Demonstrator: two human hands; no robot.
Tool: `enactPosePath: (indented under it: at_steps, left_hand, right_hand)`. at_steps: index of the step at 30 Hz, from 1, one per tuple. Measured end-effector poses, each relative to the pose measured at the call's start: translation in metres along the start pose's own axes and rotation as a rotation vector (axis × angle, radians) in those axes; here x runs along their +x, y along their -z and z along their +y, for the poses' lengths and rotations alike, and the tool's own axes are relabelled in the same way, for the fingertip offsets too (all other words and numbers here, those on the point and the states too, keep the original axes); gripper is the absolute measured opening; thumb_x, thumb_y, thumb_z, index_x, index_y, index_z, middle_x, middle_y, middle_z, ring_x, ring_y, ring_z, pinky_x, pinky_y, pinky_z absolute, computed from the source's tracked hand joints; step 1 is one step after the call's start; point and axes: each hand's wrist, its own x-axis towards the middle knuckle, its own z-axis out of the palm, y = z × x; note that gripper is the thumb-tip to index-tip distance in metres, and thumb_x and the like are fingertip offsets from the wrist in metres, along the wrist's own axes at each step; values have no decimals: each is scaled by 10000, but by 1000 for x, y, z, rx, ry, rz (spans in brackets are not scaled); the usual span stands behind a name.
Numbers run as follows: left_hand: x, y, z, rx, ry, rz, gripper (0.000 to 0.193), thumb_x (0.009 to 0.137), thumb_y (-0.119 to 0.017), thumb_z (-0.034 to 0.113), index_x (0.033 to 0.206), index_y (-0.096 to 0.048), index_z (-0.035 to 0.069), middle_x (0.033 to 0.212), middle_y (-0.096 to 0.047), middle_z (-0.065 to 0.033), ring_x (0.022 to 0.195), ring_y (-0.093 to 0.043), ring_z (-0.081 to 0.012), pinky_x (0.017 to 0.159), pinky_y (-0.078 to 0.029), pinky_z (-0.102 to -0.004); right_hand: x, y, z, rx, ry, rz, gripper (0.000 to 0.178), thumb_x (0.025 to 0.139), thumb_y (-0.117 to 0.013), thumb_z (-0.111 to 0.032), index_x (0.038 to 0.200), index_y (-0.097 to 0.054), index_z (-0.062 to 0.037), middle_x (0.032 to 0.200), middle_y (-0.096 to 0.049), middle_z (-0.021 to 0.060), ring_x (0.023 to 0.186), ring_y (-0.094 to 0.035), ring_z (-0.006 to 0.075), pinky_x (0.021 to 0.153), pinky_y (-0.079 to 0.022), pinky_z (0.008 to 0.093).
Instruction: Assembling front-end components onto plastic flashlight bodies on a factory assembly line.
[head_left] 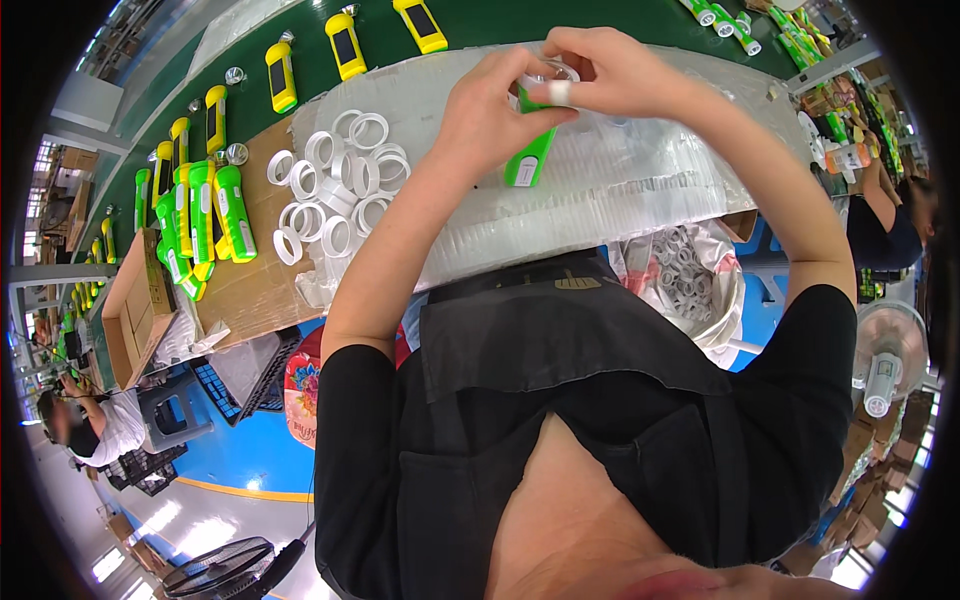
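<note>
While both forearms reach forward over the bench, the left hand (490, 115) is closed around the upper part of a green torch body (528, 160), which hangs tilted below the fist with its lower end over the clear plastic sheet (620, 190). Just beside it, and touching it at the fingertips, the right hand (610, 70) is pinched on a clear round lens piece (555, 72) at the head of the torch; one finger carries a white wrap. Whether the lens piece is seated on the head or only held against it cannot be told from here. To the left of the hands, a heap of white plastic rings (335, 185) lies partly on the sheet and partly on a flattened cardboard sheet (255, 280). Further left, a cluster of green and yellow torches (200, 215) lies together at the cardboard's edge. Beyond the work surface, a dark green conveyor belt (480, 20) carries yellow torch bodies (345, 45) spaced in a row. Below the bench edge on the right, a bag of grey ring parts (685, 280) sits open. A white fan (885, 360) stands at the far right.
</note>
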Motion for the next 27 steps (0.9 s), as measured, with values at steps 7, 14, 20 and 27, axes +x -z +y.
enactPosePath:
  at_steps: [7, 14, 20, 27]
  left_hand:
    - [-4, -7, -2, -35, -55, 4, 500, 643, -865, 222, 1069, -612, 149, 959, -641, -70, 873, -628, -255, 741, -514, -353]
    - [-19, 33, 10, -505, 322, -688, 980, 698, -840, 241, 1487, -275, 107, 1243, -596, -148, 1183, -564, -278, 995, -443, -394]
    - [21, 16, -27, 114, 252, -390, 491, 789, -701, 249, 1214, -522, 81, 963, -687, -153, 856, -676, -331, 725, -522, -411]
    - [79, 0, -148, 667, 100, -154, 582, 821, -675, 482, 1271, -507, 154, 859, -623, -161, 788, -643, -339, 640, -521, -429]
  right_hand:
    - [-1, 10, 3, 144, 99, -59, 377, 815, -707, -339, 967, -564, -25, 799, -563, 111, 701, -552, 224, 603, -436, 341]
    - [-46, 40, -36, 266, 325, 280, 388, 859, -652, -242, 1181, -579, -37, 848, -556, 98, 687, -555, 229, 587, -445, 318]
    - [3, -18, 32, 163, -94, 520, 286, 926, -465, -384, 1011, -585, -138, 848, -665, 130, 769, -641, 366, 625, -494, 446]
    - [85, -79, 189, 314, -409, 791, 435, 970, -436, -478, 1123, -601, -106, 955, -661, 224, 912, -623, 433, 776, -492, 475]
